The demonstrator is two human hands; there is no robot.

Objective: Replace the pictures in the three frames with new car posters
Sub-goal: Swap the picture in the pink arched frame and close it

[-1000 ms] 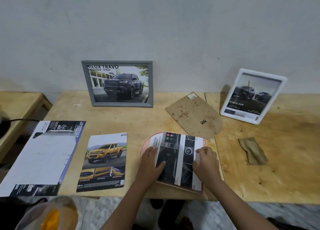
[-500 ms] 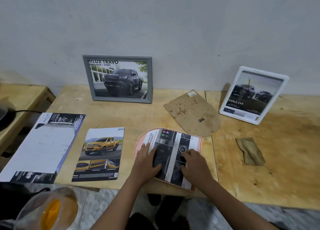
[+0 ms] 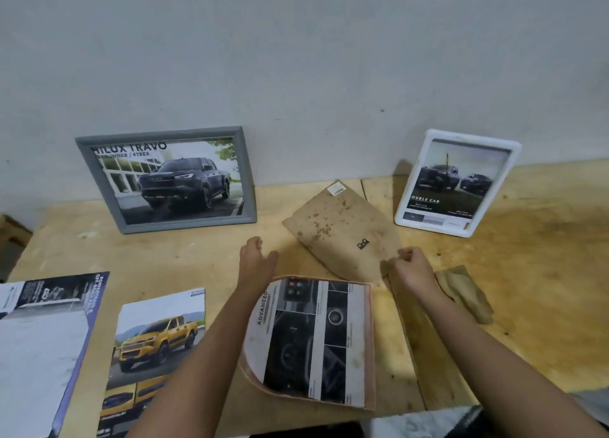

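A pink arch-shaped frame (image 3: 369, 339) lies flat at the table's front edge with a dark car-interior poster (image 3: 296, 339) on it. My left hand (image 3: 257, 263) hovers open just beyond the frame's top left corner, holding nothing. My right hand (image 3: 410, 266) has its fingers curled at the near right edge of the brown arch-shaped backing board (image 3: 339, 233); a pinch on it is not clear. A grey frame (image 3: 88, 174) with a dark pickup poster and a white frame (image 3: 404, 190) with a two-car poster lean against the wall.
A yellow pickup poster (image 3: 155, 342) and a larger folded brochure (image 3: 43, 339) lie at the front left. A brown cloth (image 3: 464, 292) sits just right of my right hand. The wooden table (image 3: 543, 273) has a seam beside the pink frame.
Both hands have left the poster on the pink frame and moved away from me. The left one went up and left, the right one to the backing board's edge.
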